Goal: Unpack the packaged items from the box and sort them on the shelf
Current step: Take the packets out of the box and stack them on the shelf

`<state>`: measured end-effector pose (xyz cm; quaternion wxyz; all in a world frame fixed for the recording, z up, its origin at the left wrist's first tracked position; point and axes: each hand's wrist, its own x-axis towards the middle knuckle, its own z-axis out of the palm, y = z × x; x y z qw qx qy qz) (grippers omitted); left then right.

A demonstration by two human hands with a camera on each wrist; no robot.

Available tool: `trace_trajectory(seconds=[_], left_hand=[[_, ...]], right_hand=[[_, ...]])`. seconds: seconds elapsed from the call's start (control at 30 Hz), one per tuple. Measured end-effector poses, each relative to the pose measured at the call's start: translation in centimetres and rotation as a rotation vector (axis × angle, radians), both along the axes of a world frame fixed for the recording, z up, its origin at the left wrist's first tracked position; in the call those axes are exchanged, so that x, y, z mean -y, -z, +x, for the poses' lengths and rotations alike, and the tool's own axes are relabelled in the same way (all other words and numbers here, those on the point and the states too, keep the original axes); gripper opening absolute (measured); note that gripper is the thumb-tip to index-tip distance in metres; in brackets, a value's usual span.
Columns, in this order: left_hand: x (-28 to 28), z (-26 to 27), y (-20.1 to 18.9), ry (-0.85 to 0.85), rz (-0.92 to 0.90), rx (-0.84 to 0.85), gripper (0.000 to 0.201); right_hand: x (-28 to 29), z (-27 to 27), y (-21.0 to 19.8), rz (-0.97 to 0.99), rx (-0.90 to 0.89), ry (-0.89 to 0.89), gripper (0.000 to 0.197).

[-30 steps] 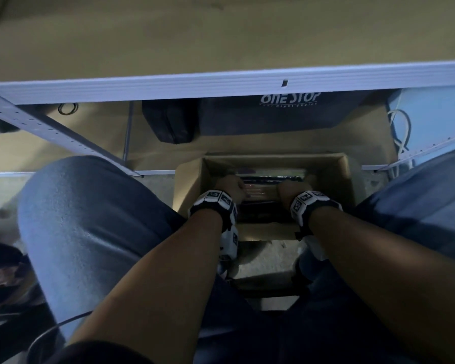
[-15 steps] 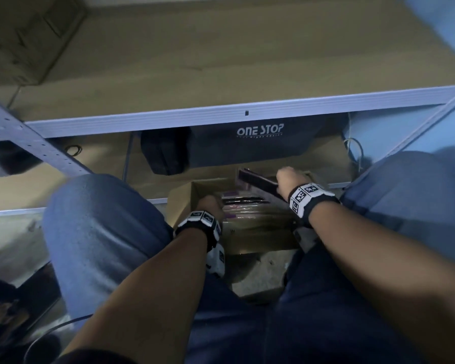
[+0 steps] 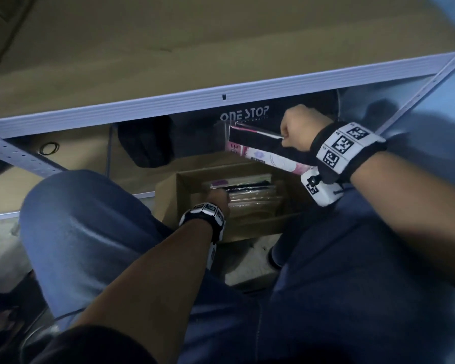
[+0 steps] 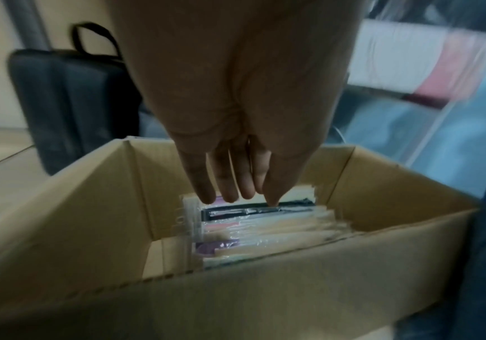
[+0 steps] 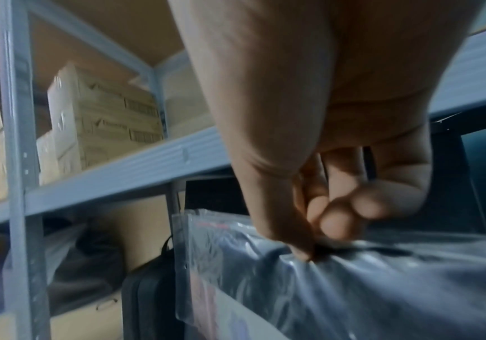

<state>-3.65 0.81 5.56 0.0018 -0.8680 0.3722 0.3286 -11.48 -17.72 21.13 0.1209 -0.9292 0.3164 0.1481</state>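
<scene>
Head view shows the open brown cardboard box (image 3: 168, 195) on the floor between the person's knees, and everything else sits relative to it. One second ago both hands were down inside it; now the right hand (image 3: 297, 130) has risen clear above its far right corner, fingers and thumb clamped on the top edge of a flat clear-plastic packet with black and pink-white contents (image 3: 258, 151). That packet hangs in the air just below the pale grey metal shelf edge (image 3: 221, 101), so one item is out and, by my judgement, heading for the shelf. The left hand (image 3: 218, 199) stays in the box, its straight fingers (image 4: 227, 184) apart and resting on the upright row of remaining wrapped packets (image 4: 265, 220), holding none.

Behind the box stands a black fabric case printed ONE STOP (image 3: 244, 114). Many packets are left, so sorting has barely begun.

Dim light and motion blur hide the printing on the packets. How many the right hand carries, one or two, I cannot tell.
</scene>
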Motion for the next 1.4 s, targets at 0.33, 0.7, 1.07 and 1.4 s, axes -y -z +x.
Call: trace_trajectory(seconds=[0.33,0.7,1.07,1.4], left_hand=[[3.8,1.8,6.1,0.122,0.207,-0.148,0.035],[4.8,2.3,12.3,0.343,0.363,-0.031,0.046],[5.3,1.5,12.0,0.456,0.33,-0.027,0.042],[5.3,1.9,10.1,0.41,0.375,-0.047,0.043]], right_hand=[[2.6,-1.0,0.6,0.141,0.039,0.066,0.017],[3.6,0.5,2.0,0.195,0.097,0.043,0.005],[3.6,0.8,2.0,0.204,0.11,0.046,0.005],[3.4,0.5,1.5,0.213,0.114,0.007,0.005]])
